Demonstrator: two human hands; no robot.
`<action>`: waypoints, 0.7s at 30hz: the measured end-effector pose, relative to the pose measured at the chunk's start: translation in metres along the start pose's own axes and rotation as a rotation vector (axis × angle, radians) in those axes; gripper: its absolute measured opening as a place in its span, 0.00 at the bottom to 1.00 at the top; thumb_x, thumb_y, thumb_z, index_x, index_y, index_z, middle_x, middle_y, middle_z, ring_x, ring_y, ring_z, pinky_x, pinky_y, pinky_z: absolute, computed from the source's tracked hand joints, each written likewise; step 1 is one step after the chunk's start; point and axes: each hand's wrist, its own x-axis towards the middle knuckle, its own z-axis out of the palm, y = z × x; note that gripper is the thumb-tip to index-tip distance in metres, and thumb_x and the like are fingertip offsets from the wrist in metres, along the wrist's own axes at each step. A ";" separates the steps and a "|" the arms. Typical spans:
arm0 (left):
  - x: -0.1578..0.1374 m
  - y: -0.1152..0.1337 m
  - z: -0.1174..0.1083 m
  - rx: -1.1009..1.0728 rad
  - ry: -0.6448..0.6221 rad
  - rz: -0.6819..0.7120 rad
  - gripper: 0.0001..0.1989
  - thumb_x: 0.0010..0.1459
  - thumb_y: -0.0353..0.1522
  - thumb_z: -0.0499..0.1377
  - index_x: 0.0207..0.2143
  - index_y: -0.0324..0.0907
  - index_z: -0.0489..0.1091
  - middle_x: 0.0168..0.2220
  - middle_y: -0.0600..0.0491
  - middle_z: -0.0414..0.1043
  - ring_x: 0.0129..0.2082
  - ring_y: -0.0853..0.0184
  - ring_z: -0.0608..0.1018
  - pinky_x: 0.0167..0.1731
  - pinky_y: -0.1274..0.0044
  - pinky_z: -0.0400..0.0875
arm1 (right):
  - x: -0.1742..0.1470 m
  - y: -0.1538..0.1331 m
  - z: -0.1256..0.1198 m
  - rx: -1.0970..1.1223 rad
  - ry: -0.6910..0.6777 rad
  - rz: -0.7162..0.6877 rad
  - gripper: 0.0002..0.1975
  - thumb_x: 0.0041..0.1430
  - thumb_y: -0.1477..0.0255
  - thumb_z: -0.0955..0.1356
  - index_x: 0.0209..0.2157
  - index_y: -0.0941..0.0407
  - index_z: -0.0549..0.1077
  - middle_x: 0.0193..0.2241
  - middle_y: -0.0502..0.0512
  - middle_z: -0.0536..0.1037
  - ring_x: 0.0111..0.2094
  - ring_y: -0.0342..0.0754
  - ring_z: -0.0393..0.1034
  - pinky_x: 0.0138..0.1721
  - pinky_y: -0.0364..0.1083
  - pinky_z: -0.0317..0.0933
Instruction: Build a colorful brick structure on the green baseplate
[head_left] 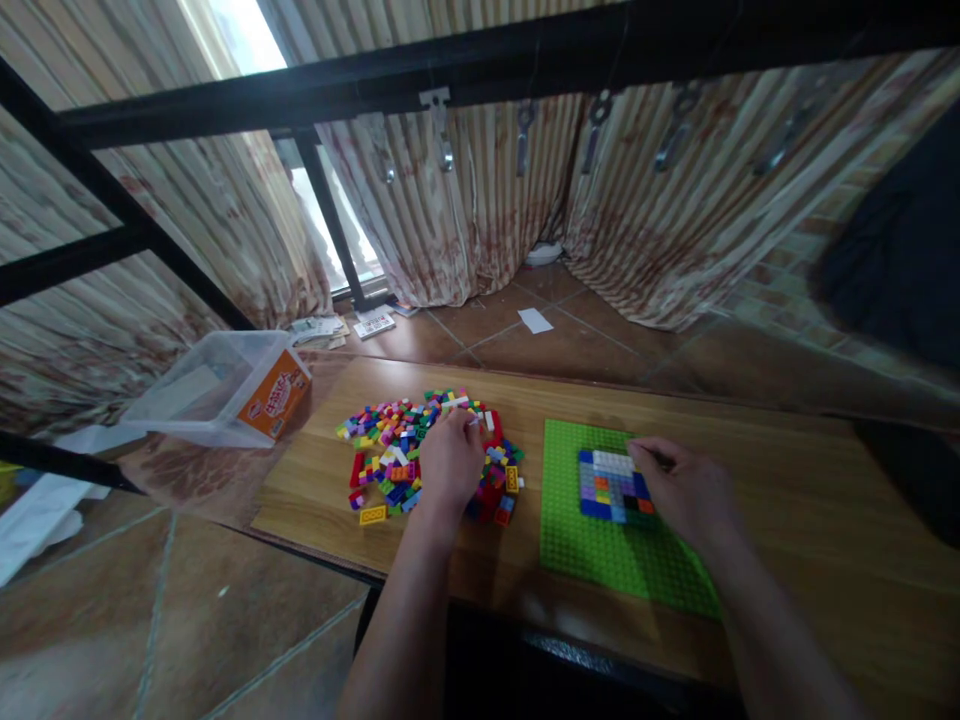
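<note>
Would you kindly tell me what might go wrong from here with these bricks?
The left hand, at the loose brick pile, could scatter pieces; the yellow brick nearest the table's front edge might fall. The right hand, beside the joined bricks on the green baseplate, may jostle them.

Striped curtains [491, 215] behind black rail [345, 85]; white paper [535, 320] on tiled floor [592, 312].

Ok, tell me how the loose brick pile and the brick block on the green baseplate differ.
The brick pile lies scattered, while the brick block is packed into a compact patch. The brick pile spreads wider than the brick block. The brick pile rests directly on the wooden table; the brick block sits on the green baseplate. Both are multicoloured.
</note>
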 end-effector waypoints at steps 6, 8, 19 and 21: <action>0.004 0.016 0.006 0.123 -0.023 0.085 0.11 0.61 0.30 0.50 0.38 0.41 0.73 0.41 0.47 0.75 0.40 0.64 0.77 0.40 0.76 0.68 | -0.001 -0.004 -0.002 0.019 0.003 0.000 0.17 0.57 0.60 0.62 0.32 0.55 0.78 0.31 0.56 0.80 0.32 0.51 0.73 0.36 0.48 0.63; 0.006 0.025 0.012 0.197 -0.041 0.078 0.11 0.61 0.31 0.51 0.39 0.41 0.73 0.41 0.46 0.75 0.40 0.62 0.78 0.39 0.75 0.69 | -0.001 -0.004 -0.004 0.025 -0.002 0.011 0.17 0.57 0.61 0.62 0.32 0.55 0.78 0.31 0.56 0.80 0.32 0.51 0.73 0.36 0.48 0.63; 0.012 0.041 0.027 0.382 -0.095 -0.053 0.13 0.58 0.35 0.54 0.41 0.36 0.71 0.37 0.39 0.77 0.40 0.51 0.79 0.35 0.69 0.71 | -0.003 -0.004 -0.018 0.076 0.018 0.036 0.17 0.58 0.61 0.62 0.33 0.55 0.78 0.31 0.57 0.81 0.31 0.51 0.73 0.35 0.48 0.63; 0.013 0.041 0.024 0.386 -0.097 -0.067 0.13 0.58 0.33 0.53 0.41 0.36 0.72 0.38 0.37 0.77 0.40 0.51 0.79 0.35 0.68 0.71 | -0.003 -0.002 -0.020 0.076 0.018 0.037 0.17 0.58 0.61 0.62 0.33 0.56 0.78 0.30 0.57 0.80 0.30 0.51 0.73 0.34 0.48 0.63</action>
